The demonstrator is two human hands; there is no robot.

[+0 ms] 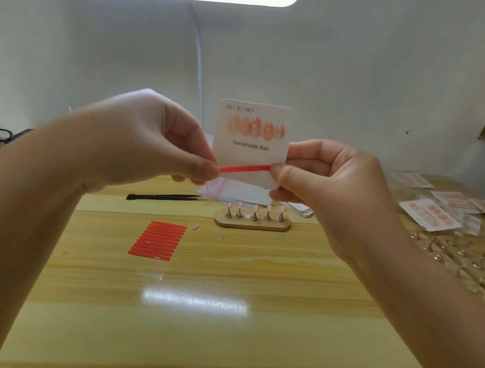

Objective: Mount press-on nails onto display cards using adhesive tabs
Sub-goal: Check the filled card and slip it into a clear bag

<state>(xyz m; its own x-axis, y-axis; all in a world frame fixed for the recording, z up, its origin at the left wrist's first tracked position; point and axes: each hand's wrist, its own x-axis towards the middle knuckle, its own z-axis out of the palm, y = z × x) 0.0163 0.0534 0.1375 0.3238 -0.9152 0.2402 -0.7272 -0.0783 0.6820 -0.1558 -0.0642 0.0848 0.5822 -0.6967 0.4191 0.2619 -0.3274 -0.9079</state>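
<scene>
While the left hand [151,143] pinches one end of a red adhesive strip [245,168] between thumb and forefinger, the right hand [323,185] pinches the other end, its thumb on top and its other fingers curled behind the display card [252,143]. That strip lies level across the lower part of the card, which is held upright above the table [222,329]; whether it is stuck down on the card cannot be told. Five pink press-on nails [255,127] sit in a row on the upper half of the card, over the printed words "Handmade Nail". At 6 o'clock from the card a wooden stand [252,222] bears five small pegs, each topped with a pink nail. At 7 o'clock lies a clear sheet with a stack of red adhesive strips [158,240], and one loose pink nail [195,226] lies just beside its upper right corner. Black tweezers [164,197] lie at 8 o'clock, beside a pile of clear bags [235,190]. Finished cards [450,208] lie at 3 o'clock, with spare metal pegs [458,255] near them at 4 o'clock
</scene>
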